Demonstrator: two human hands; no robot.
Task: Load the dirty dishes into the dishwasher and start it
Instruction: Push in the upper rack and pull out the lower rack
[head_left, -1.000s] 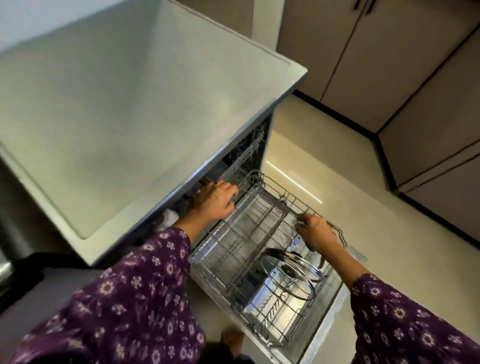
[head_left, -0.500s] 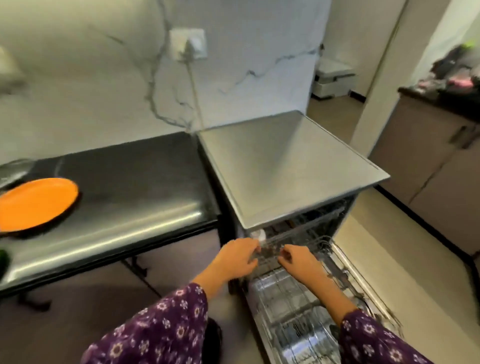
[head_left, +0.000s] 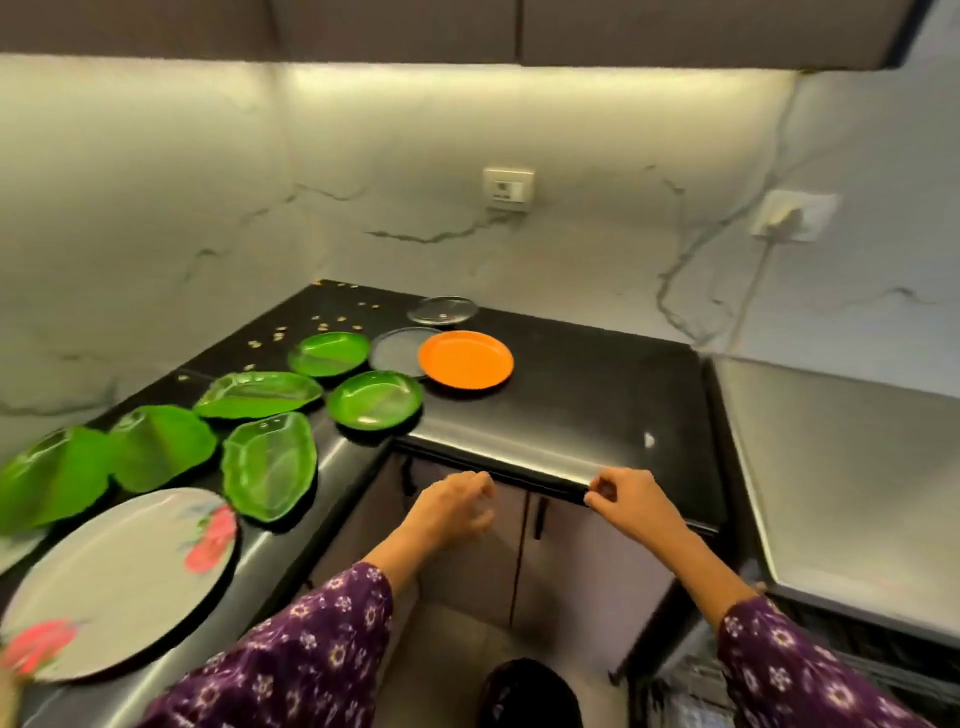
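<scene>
Left grip (head_left: 452, 509) and right grip (head_left: 628, 501) are hanging loose and empty, lower centre. Orange plate (head_left: 466, 359) and green plates (head_left: 374, 400) are crowding the counter (head_left: 571, 405) above them, and a hasty grab risks knocking one off.

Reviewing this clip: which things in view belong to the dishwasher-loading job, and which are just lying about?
Part of the job:
orange plate
grey plate
glass lid
round green plates
leaf-shaped green dishes
floral plate
dishwasher

Just lying about:
crumbs scattered on the counter
wall sockets
cabinet doors
</scene>
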